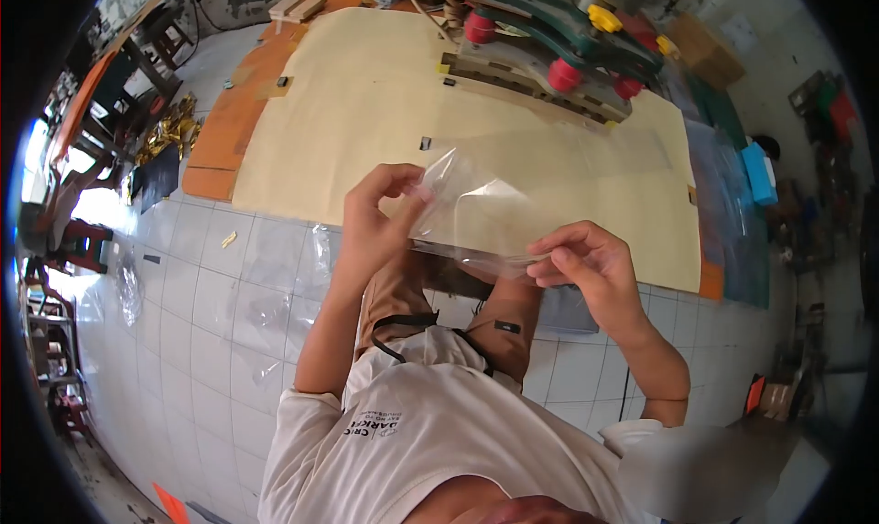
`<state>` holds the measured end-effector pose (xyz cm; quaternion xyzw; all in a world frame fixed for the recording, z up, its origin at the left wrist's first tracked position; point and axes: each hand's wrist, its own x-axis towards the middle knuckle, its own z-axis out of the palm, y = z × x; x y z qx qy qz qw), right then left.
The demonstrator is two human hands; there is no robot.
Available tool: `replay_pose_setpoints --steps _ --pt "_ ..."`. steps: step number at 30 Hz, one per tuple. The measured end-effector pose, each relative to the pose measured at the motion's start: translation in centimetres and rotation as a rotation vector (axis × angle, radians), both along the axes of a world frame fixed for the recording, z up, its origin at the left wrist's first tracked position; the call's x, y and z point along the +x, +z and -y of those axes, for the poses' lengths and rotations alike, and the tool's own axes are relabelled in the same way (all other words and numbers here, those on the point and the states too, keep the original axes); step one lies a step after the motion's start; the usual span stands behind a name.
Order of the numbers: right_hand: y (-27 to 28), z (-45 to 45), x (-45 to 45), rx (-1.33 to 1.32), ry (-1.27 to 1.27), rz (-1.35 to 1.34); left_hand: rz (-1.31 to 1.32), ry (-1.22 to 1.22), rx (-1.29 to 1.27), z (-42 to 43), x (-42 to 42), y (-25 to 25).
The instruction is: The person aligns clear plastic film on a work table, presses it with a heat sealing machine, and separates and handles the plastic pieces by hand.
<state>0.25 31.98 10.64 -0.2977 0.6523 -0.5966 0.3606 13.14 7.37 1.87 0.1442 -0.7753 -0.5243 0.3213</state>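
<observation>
A clear plastic sheet (490,204), possibly a bag, is stretched between my two hands above the near edge of the table. My left hand (380,208) pinches its upper left part between thumb and fingers. At the lower right edge, my right hand (591,268) grips the plastic with thumb and fingertips. Light glints off its folds, and the pale yellow board (339,112) shows through it. Whether the plastic is one layer or several, I cannot tell.
A green metal frame (568,34) with red knobs (565,75) stands at the table's back right, over a long bar. Clear plastic (723,190) hangs over the right side beside a blue box (759,172). Wood pieces (298,8) lie at the back left. Plastic scraps (265,309) litter the tiled floor.
</observation>
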Motion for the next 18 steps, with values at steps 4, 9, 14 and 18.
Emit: replay_pose_setpoints --steps 4,9,14,18 --pt "0.5 -2.5 -1.1 0.031 -0.044 0.010 -0.142 0.106 0.273 1.4 -0.7 -1.1" --pt "-0.1 -3.4 -2.4 0.026 -0.143 -0.031 -0.149 0.076 -0.355 0.0 -0.7 2.3" --pt "-0.3 -1.7 -1.9 -0.012 -0.143 -0.006 0.047 -0.007 -0.326 -1.9 -0.3 1.9" --pt "0.8 -3.0 -5.4 -0.010 -0.237 -0.098 0.121 -0.094 0.272 2.5 1.8 -0.2"
